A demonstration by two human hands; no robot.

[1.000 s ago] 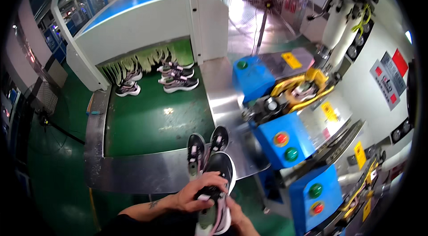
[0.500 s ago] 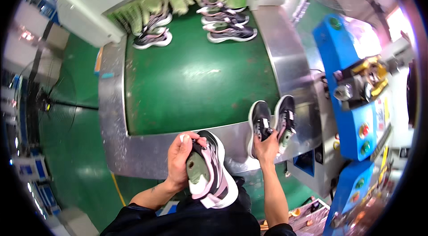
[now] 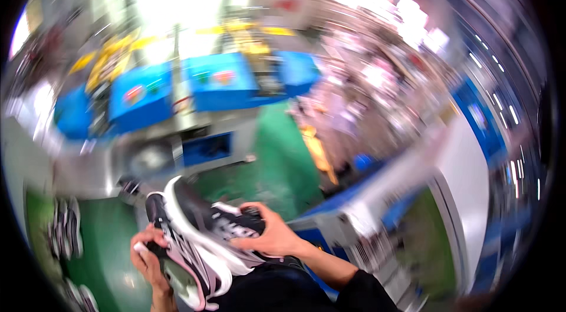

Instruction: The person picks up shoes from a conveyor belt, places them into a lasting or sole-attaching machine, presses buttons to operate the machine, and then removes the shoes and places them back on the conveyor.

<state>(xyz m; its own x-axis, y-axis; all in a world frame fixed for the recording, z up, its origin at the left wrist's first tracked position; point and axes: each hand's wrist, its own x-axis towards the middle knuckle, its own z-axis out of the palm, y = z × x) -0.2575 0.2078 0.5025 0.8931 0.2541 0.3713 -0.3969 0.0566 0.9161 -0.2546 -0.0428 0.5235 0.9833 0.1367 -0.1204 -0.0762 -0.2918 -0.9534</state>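
My left hand [image 3: 147,256] is closed around a black, pink and white sneaker [image 3: 177,268], its fingers at the collar and tongue. The pale green insole shows in its opening. Close against it lies a second sneaker [image 3: 191,209] with a black toe and a thick white sole, tilted on its side. My right hand [image 3: 271,235] grips this one from the right, fingers and thumb over its laces and upper. Both sneakers are held in front of my body, side by side.
A green conveyor belt [image 3: 112,271] with several sneakers [image 3: 73,229] lies at the lower left. Blue machine housings [image 3: 218,82] with coloured buttons stand ahead. To the right is a white and blue machine [image 3: 466,176]. Green floor [image 3: 283,153] shows between them; the background is motion-blurred.
The view has swung to the right, away from the belt. My right hand has lifted a sneaker off the metal ledge and brought it beside the one in my left hand.
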